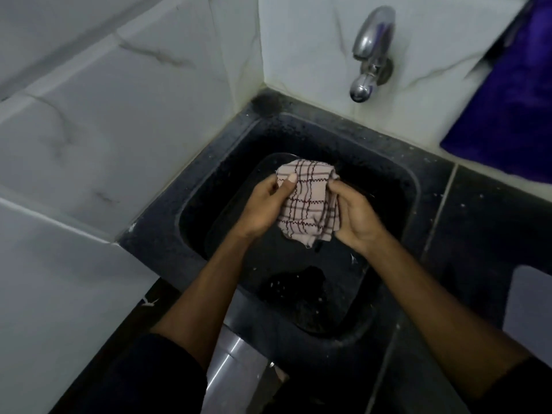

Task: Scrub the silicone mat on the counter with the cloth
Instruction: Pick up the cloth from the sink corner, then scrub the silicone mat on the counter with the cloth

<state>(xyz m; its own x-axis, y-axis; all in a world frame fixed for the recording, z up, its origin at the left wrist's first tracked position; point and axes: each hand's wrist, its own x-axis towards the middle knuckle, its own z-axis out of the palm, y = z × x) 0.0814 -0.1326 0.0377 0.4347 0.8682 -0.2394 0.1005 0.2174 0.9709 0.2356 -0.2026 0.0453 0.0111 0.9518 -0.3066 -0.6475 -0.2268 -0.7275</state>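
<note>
White marble-pattern wall tiles point(104, 121) fill the upper left of the frame. The black speckled counter point(478, 222) occupies the centre and right, with a dark square sink point(227, 180) recessed into it. A blue cloth point(513, 94) hangs at the upper right. A chrome tap point(372, 52) projects from the wall above the sink; no water flow is visible.

Both hands are held over the sink basin at frame centre. The left hand point(263, 207) and the right hand point(355, 216) each have their grip closed on opposite sides of the checked cloth point(307, 204), which is bunched between them, clear of the basin floor.

A pale grey rounded sheet point(528, 306) lies at the right edge of the frame; this may be the silicone mat, but that cannot be confirmed.

Assessment: scrubbing has not started. Risks: an under-wrung cloth will drip across the counter; a loosened grip drops the cloth into the dark basin.
</note>
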